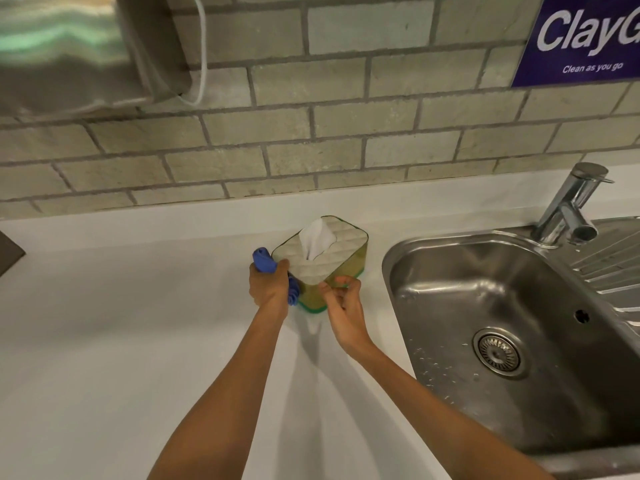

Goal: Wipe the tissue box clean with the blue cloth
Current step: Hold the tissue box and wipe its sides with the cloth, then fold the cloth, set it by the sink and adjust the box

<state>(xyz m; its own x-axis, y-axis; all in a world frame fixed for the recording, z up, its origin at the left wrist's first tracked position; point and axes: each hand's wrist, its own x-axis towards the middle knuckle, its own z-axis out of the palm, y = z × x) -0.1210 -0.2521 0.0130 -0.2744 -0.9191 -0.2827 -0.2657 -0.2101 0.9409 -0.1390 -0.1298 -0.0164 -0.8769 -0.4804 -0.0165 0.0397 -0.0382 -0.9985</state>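
The fingers (277, 268) of the left hand (268, 285) are clamped around the blue cloth (264, 260), which is bunched in the fist so that one wad sticks out on the far side and a smaller fold (293, 293) hangs out on the near side. This hand sits tight against the near-left corner of the tissue box (329, 263), the cloth touching or just about touching the left wall. The right hand (343, 303) is at the near-right corner, its thumb and forefinger pinched on the top rim there, seemingly to steady the box; the other fingers curl loosely, not closed on anything.

The box stands upright on the white counter (138, 323), left of the steel sink (502, 306) and near the brick wall (311, 133), with a white tissue (315, 237) sticking up through the slot in its pale quilted top. Its long axis runs from near-left to far-right, so from the cloth hand the box stretches away to the right and farther off. The cloth hand is the nearer one to the unwiped length of the left wall and the top. My judgement is that the coming stroke needs to run along that axis, away from the body, while the right-hand pinch keeps the light box from sliding toward the sink
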